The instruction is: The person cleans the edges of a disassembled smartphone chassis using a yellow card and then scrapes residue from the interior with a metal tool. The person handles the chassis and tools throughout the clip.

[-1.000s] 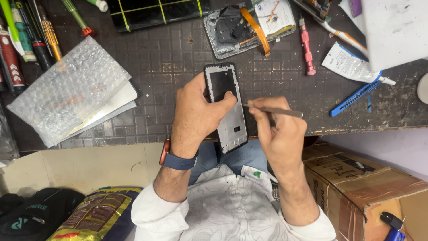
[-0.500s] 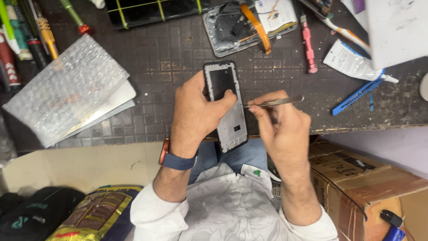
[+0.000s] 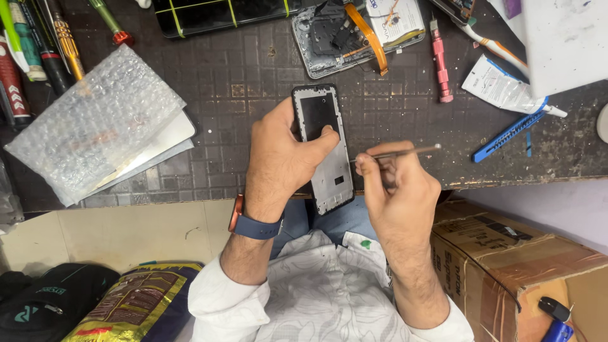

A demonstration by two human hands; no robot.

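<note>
Dark gridded mat [image 3: 253, 88]; left hand [image 3: 278, 158] grips black phone frame [image 3: 324, 149] (screenless, bare); right hand [image 3: 396, 187] pinches thin tool [image 3: 399, 152].

A dark, grid-patterned bench [image 3: 253, 82] carries a clear bubble-wrap sheet [image 3: 95, 126] over white flat panels at the left, an opened grey phone body with an orange ribbon cable [image 3: 354, 31] at the top, a pink metal screwdriver [image 3: 440, 60], a blue plastic pry tool [image 3: 506, 134] and a white squeezed tube [image 3: 500, 85] at the right.
</note>
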